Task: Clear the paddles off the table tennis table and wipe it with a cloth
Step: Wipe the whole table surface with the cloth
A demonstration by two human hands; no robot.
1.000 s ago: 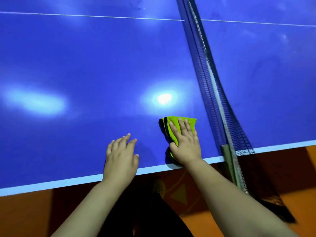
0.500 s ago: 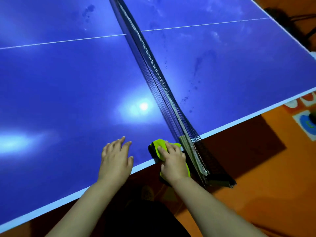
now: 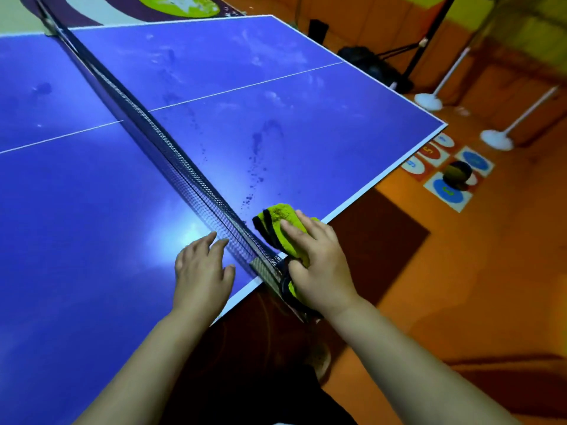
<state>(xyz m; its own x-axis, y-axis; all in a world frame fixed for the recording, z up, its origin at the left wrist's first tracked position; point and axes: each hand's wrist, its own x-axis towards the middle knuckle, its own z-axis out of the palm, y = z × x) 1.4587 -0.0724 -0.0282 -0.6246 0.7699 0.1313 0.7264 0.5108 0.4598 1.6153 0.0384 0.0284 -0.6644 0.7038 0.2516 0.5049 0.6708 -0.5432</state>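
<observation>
The blue table tennis table (image 3: pixel 306 118) fills the view, split by a dark net (image 3: pixel 153 133). No paddles show on it. A folded green cloth with dark edges (image 3: pixel 276 216) lies on the right half, close to the net post and the near edge. My right hand (image 3: pixel 322 265) presses down on the cloth with its fingers stretched over it. My left hand (image 3: pixel 199 271) rests flat on the left half, right beside the net. Dark spots and smears (image 3: pixel 254 167) mark the right half beyond the cloth.
Orange floor lies right of the table. On it are numbered tiles (image 3: pixel 448 191) with a dark round object (image 3: pixel 457 174), two white pole bases (image 3: pixel 429 101) (image 3: pixel 497 139), a black stand (image 3: pixel 408 72) and a dark bag (image 3: pixel 365 62).
My right hand has taken the cloth from the left half, round the net post at the near edge, onto the right half. My left hand stayed flat beside the net. The view swung right.
</observation>
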